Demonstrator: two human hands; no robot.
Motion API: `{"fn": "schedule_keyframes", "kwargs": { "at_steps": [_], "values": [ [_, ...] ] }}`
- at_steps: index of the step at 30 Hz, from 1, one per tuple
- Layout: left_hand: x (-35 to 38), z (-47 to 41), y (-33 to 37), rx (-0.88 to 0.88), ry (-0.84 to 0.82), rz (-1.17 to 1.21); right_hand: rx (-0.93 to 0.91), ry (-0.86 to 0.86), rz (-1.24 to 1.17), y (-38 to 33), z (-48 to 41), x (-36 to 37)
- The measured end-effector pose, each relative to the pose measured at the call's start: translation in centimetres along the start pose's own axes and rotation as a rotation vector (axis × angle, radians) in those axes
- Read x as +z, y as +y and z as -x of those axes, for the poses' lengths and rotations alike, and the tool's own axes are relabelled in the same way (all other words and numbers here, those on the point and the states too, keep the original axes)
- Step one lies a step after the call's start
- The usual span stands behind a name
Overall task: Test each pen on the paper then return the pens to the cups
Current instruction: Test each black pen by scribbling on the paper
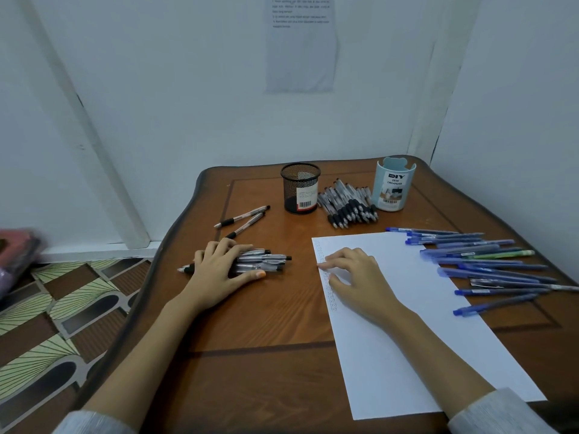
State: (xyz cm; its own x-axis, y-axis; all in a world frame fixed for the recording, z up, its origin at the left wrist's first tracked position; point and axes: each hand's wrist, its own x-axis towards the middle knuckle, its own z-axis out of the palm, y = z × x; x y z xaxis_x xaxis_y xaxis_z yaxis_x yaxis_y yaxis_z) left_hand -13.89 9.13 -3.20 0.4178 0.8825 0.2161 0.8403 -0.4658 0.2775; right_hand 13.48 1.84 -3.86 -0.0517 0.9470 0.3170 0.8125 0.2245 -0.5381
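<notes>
1. Counter (266, 324): brown wood w/ wavy outer edge and an inlaid dark border line. Far R corner sits in the wall corner. L edge is free over the patterned floor (47, 324). Bare wood shows btwn the two hands and toward the near edge.

2. Paper (407, 339): white sheet, angled, R of centre. Near corner reaches close to the counter's near edge. A column of small marks runs down its L edge.

3. L hand (219, 270): palm down, fingers laid over a bundle of clear pens (263, 261), thumb out straight on the wood.

4. R hand (354, 274): fingers loosely bent, tips touching the paper at its L edge; holds nothing.

5. Other pens:
- two loose pens (242, 219), just beyond the L hand;
- black-grip pile (349, 203), btwn the cups;
- blue pens (488, 267), spread along the paper's R edge, some overlapping it.

6. Cups, upright at the far side:
- mesh cup (300, 187): black; barcode label, text unreadable.
- light-blue cup (393, 187): reads "DIY DESK ORGANIZER", barcode below.

7. Wall sheet (300, 42): printed lines, too small to read.
</notes>
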Motion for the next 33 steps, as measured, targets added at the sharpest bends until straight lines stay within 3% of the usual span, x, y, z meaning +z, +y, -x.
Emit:
{"fn": "schedule_keyframes", "kwargs": {
  "at_steps": [11,22,28,33],
  "values": [
    [2.0,-3.8,2.9,0.024,0.059,-0.006,0.018,0.000,0.056,-0.1,-0.2,0.2],
    [3.6,-7.1,5.6,0.020,-0.038,0.030,-0.005,0.005,0.036,0.0,0.0,0.1],
    [2.2,-3.8,6.7,0.122,0.125,0.112,0.138,0.116,-0.223,0.1,-0.1,-0.2],
    [1.9,0.5,8.7,0.274,-0.006,0.303,0.284,0.220,-0.375,0.0,-0.1,-1.1]
  ]
}}
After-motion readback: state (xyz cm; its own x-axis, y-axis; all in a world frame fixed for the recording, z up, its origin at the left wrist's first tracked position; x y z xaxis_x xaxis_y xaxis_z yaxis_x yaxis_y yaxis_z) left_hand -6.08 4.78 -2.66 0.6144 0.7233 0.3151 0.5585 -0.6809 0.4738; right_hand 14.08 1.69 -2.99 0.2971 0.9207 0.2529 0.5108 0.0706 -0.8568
